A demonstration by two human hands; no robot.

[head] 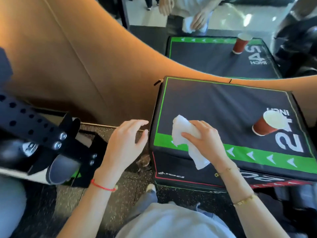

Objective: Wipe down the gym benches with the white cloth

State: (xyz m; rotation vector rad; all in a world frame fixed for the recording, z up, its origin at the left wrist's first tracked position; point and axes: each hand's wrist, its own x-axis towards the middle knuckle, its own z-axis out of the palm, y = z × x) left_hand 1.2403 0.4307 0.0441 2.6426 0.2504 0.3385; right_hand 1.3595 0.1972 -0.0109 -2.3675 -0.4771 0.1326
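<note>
- 2 bare hands work at the near padded box (pixel 223 107), a black gym bench with a green band of white arrows along its near edge and a large white "24 INCH" print.
- The right hand (pixel 204 140) grips the white cloth (pixel 184 133) and presses it on the bench top near the front left corner; thumb and fingers curl round the bunched fabric, and a loose tail hangs over the front edge.
- The left hand (pixel 124 141) hovers in the air just left of the bench, holding nothing, fingers loosely spread and slightly bent.
- 1 red paper cup (pixel 267 125) stands on the right part of the same bench, on the print, well apart from the cloth.
- A 2nd bench (pixel 214 57) lies beyond, with another red cup (pixel 241 43) at its far right.
- Another person's hand (pixel 199 18) holds a white rag (pixel 187 24) at the 2nd bench's far edge.
- A black strap with rivets (pixel 44 134) lies at left.
</note>
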